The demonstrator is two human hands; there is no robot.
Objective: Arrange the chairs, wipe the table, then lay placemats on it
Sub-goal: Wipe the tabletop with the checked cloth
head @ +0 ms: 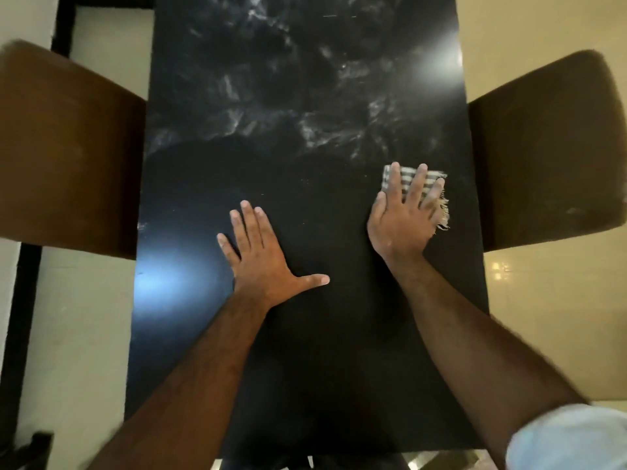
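**Cloth under the right hand on the dark table**

We see the table (271,96) running lengthwise away from us, with a chair (68,147) at each long side. The striped cloth (436,195) lies near the right edge, fringe pointing right. Our right hand (403,218) presses flat on it, fingers spread. The left hand (261,256) rests flat and empty, well apart from the cloth.

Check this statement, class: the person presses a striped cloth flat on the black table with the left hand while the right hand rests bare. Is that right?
Not quite. In the head view the right hand presses the striped cloth onto the black table; the left hand rests bare.
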